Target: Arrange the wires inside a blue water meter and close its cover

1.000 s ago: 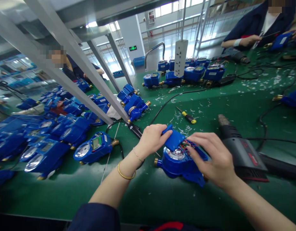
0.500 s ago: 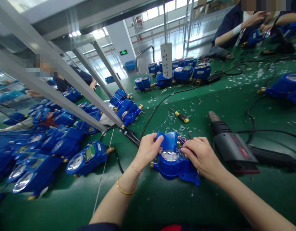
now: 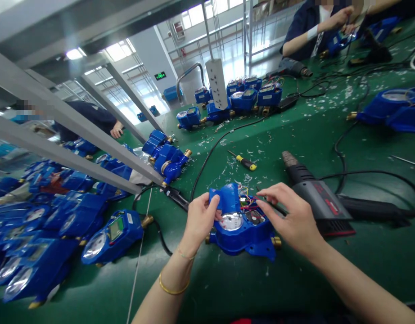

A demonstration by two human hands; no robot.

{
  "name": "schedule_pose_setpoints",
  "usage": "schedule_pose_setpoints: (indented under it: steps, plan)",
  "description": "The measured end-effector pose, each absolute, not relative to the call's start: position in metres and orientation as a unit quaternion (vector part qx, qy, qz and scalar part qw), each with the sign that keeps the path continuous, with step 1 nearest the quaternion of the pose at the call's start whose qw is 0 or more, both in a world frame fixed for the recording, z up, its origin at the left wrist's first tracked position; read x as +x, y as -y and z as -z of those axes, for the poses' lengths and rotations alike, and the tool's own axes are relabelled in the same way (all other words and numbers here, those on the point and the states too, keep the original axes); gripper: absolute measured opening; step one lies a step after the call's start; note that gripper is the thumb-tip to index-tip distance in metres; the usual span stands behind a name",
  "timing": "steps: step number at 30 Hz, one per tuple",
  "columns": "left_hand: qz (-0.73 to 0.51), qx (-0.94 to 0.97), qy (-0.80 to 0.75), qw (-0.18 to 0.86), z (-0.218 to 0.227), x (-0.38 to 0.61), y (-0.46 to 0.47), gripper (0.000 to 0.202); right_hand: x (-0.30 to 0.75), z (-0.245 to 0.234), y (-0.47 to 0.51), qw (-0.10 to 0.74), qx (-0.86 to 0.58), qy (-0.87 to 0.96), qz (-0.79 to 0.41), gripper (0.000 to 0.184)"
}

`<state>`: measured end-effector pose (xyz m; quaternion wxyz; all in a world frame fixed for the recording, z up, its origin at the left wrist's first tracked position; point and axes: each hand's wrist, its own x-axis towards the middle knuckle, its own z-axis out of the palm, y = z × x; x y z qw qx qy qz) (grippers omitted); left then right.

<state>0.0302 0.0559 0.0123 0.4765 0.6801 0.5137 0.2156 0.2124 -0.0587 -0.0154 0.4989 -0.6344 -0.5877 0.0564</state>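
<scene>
A blue water meter (image 3: 239,240) lies on the green bench in front of me, its housing open. Coloured wires and a circuit board show inside, beside the round dial (image 3: 231,222). My left hand (image 3: 202,216) pinches the raised blue cover (image 3: 229,200) between thumb and fingers. Over the right side of the housing is my right hand (image 3: 290,213), thumb and fingers apart, close to the wires (image 3: 248,200). A slim dark thing (image 3: 278,208) shows between its thumb and fingers; I cannot tell whether it is held or lies behind.
A heat gun (image 3: 318,198) lies right of the meter, and a yellow-black screwdriver (image 3: 244,162) beyond it. Several blue meters crowd the left, with another meter (image 3: 115,236) nearer. A power strip (image 3: 216,84) hangs ahead. Metal posts (image 3: 102,139) slant across the left. Co-workers sit at both sides.
My right hand has drawn back slightly from the wires and its fingers have spread, uncovering the inside of the housing. My left hand still holds the cover. The view has shifted slightly.
</scene>
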Motion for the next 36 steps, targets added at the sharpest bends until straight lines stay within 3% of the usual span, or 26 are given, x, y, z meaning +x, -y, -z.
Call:
schedule_pose_setpoints:
  steps: [7, 12, 16, 18, 20, 22, 24, 26, 29, 32, 36]
  plan:
    - [-0.207, 0.681, -0.510, 0.483, -0.019, 0.031, -0.055, 0.028, 0.195, 0.015, 0.050, 0.425, -0.644, 0.622, -0.133, 0.013]
    - [-0.123, 0.684, -0.510, 0.507, -0.026, 0.031, -0.056, 0.021, 0.199, 0.028, 0.048, 0.453, -0.638, 0.602, -0.160, 0.014]
    - [-0.085, 0.729, -0.512, 0.446, -0.029, 0.031, -0.055, 0.024, 0.204, 0.017, 0.055, 0.475, -0.626, 0.597, -0.160, 0.011]
    - [-0.091, 0.742, -0.514, 0.420, -0.031, 0.031, -0.050, 0.029, 0.224, 0.009, 0.069, 0.485, -0.647, 0.579, -0.104, 0.010]
    - [-0.092, 0.763, -0.517, 0.378, -0.033, 0.031, -0.044, 0.033, 0.266, 0.012, 0.093, 0.469, -0.697, 0.542, 0.015, 0.017]
    - [-0.094, 0.789, -0.518, 0.317, -0.036, 0.031, -0.037, 0.034, 0.324, 0.032, 0.123, 0.376, -0.768, 0.505, 0.119, 0.031]
    - [-0.099, 0.809, -0.517, 0.260, -0.037, 0.032, -0.029, 0.036, 0.384, 0.067, 0.149, 0.289, -0.748, 0.564, 0.195, 0.050]
    - [-0.109, 0.814, -0.521, 0.234, -0.036, 0.033, -0.023, 0.037, 0.426, 0.106, 0.165, 0.259, -0.702, 0.634, 0.198, 0.071]
    - [-0.134, 0.802, -0.535, 0.228, -0.031, 0.036, -0.015, 0.041, 0.441, 0.142, 0.163, 0.250, -0.708, 0.658, 0.055, 0.076]
    - [-0.166, 0.782, -0.549, 0.242, -0.028, 0.037, -0.009, 0.045, 0.424, 0.137, 0.146, 0.247, -0.725, 0.643, -0.010, 0.064]
    - [-0.171, 0.770, -0.548, 0.279, -0.032, 0.034, -0.003, 0.042, 0.398, 0.089, 0.137, 0.318, -0.715, 0.621, 0.042, 0.023]
